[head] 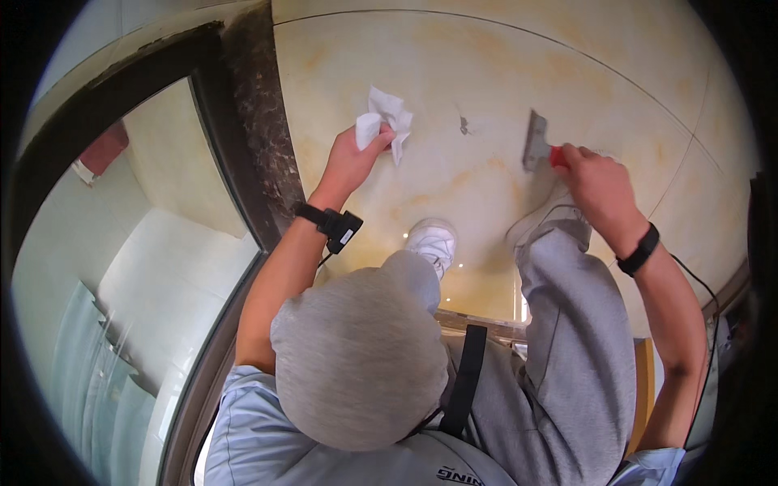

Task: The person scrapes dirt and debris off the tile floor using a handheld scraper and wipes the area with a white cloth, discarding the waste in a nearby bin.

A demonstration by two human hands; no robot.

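Note:
My left hand (358, 152) grips a crumpled white paper tissue (392, 118), held above the tiled floor near the dark marble strip. In my right hand (598, 182) is a scraper (536, 141) with a wide metal blade and a red handle; its blade points away from me, to the left of my knuckles. Between the two hands, a small dark smudge (464, 126) marks the cream floor tile (486, 73). My fingers hide most of the scraper's handle.
A dark-framed glass panel (200, 225) stands along the left, beside the marble strip (258, 91). My white shoe (433, 240) and grey trouser legs (577, 304) are below the hands. A black cable (699, 282) trails from my right wristband (639, 250).

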